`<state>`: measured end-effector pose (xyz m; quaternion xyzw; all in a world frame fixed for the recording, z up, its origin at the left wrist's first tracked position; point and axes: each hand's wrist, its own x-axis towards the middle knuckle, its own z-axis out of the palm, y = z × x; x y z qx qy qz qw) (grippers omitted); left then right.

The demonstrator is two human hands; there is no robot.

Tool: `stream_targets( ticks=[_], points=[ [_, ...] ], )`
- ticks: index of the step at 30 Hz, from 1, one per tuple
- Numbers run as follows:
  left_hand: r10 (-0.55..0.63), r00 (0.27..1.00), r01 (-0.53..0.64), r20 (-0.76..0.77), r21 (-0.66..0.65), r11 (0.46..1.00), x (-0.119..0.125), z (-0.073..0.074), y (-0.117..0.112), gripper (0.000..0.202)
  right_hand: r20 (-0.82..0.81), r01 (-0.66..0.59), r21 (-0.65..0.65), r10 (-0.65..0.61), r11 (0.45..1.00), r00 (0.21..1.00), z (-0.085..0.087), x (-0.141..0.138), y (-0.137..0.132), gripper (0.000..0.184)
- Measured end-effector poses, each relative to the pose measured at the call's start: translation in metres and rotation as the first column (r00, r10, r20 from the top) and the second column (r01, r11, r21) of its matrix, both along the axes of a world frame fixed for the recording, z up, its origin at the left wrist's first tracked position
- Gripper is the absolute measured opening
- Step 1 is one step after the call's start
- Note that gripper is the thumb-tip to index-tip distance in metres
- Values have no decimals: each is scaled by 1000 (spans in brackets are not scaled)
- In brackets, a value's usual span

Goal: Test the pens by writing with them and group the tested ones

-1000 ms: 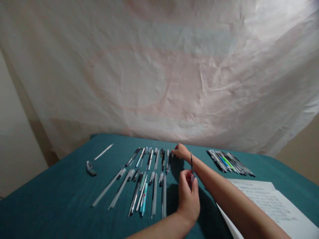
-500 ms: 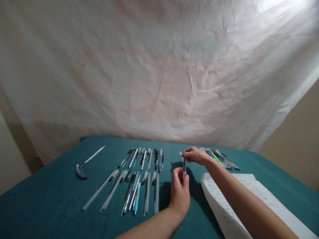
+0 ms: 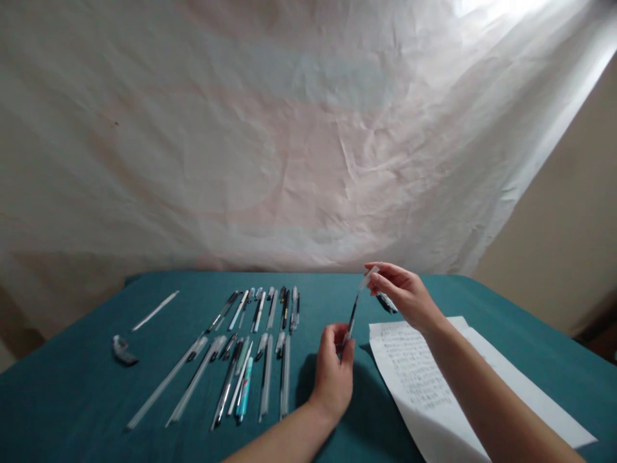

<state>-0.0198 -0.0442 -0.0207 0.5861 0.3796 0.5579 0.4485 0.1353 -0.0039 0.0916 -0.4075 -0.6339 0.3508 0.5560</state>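
Observation:
My left hand (image 3: 334, 373) is closed around the lower end of a slim dark pen (image 3: 353, 315), whose thin end points up and slightly right. Just above that end, my right hand (image 3: 402, 289) pinches a small translucent piece (image 3: 369, 276) that looks like a pen cap, held at a slant. The piece and the pen's upper end are very close; whether they touch I cannot tell. To the left of my left hand lie pens and clear barrels with caps beside them, in a back row (image 3: 260, 310) and a front row (image 3: 267, 376).
Handwritten paper sheets (image 3: 414, 360) lie under my right forearm. Behind my right hand, a bundle of pens (image 3: 387, 303) is mostly hidden. Far left on the green cloth (image 3: 72, 399) are a thin white stick (image 3: 155, 310) and a clear-and-dark curved object (image 3: 124, 351).
My right hand has turned and lifted back to the right, with the translucent piece now slanted above the pen. The pen in my left hand has tilted right. The view has shifted right.

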Motion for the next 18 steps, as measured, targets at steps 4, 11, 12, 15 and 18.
stream_targets(
  ticks=[4,11,12,15,18],
  points=[
    [-3,1000,3,-18,6,1000,-1,1,-1,21,106,0,33,-4,999,994,2,-1,-1,39],
    [-23,1000,23,-19,4,1000,-1,1,-1,21,149,22,47,-28,999,988,6,2,-5,37],
    [-25,999,25,-20,5,1000,-1,1,-1,21,144,29,51,-36,998,989,7,2,-6,37],
    [-22,999,22,-30,9,1000,0,1,-1,20,152,43,51,-51,998,987,7,4,-6,38],
    [-17,999,18,-46,13,1000,0,1,-1,19,189,21,21,-25,1000,982,6,3,-6,38]
  ],
)
